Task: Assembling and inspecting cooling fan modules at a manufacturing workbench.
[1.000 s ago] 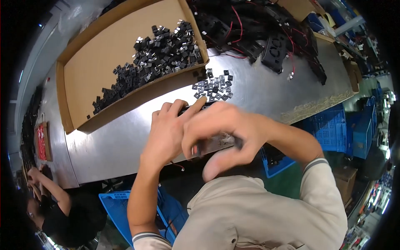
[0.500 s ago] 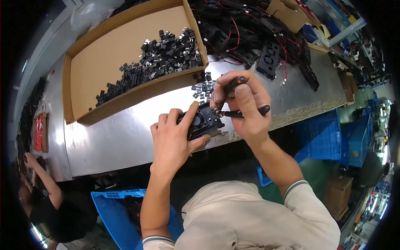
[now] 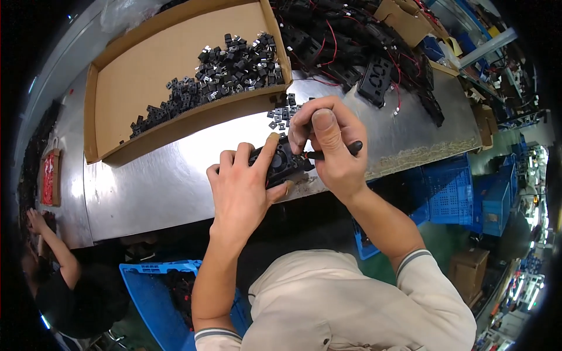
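Steel surface (image 3: 175, 181) fills mid-frame, with the cardboard box (image 3: 117, 99) of small black parts (image 3: 234, 64) at upper left. A moment back I saw both hands bunched low over something; now they sit at centre. My left hand (image 3: 243, 187) wraps closed around the black fan unit (image 3: 281, 164), while my right hand (image 3: 328, 146) pinches a black-handled tool (image 3: 336, 151) against it. Loose black squares (image 3: 284, 113) lie just above.
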Action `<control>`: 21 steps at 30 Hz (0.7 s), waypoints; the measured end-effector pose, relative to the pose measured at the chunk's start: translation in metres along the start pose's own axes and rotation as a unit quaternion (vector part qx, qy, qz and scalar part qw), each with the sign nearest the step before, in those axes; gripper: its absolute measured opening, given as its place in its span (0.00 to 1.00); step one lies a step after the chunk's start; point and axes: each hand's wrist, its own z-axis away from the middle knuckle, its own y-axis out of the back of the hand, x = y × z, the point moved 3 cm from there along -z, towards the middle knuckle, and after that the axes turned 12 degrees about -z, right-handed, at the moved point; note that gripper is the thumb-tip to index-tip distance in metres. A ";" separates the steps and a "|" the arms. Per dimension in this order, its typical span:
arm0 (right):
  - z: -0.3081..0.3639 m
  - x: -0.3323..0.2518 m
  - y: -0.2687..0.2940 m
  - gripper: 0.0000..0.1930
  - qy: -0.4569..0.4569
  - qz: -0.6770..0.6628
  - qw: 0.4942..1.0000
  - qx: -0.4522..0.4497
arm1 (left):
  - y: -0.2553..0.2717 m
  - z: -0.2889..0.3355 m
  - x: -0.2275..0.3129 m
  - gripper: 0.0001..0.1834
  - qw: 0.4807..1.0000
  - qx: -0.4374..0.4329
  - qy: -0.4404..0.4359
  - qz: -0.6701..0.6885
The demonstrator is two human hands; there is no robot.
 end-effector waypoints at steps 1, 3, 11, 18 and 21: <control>0.001 0.000 -0.002 0.18 0.013 0.014 1.000 -0.007 | 0.000 0.000 -0.001 0.42 1.000 0.006 -0.005 -0.001; 0.010 0.002 -0.002 0.19 0.029 0.010 0.999 -0.009 | -0.006 -0.003 -0.008 0.41 1.000 -0.002 0.001 0.024; 0.038 0.003 0.013 0.27 0.149 0.023 0.987 -0.045 | 0.001 -0.014 -0.009 0.40 0.993 -0.094 0.002 0.069; 0.024 -0.019 0.011 0.28 0.062 -0.011 0.998 -0.010 | -0.004 -0.011 -0.010 0.40 0.997 -0.053 -0.001 0.064; 0.026 -0.016 0.011 0.27 0.041 -0.005 0.999 -0.024 | -0.002 -0.011 -0.010 0.40 0.996 -0.061 0.004 0.069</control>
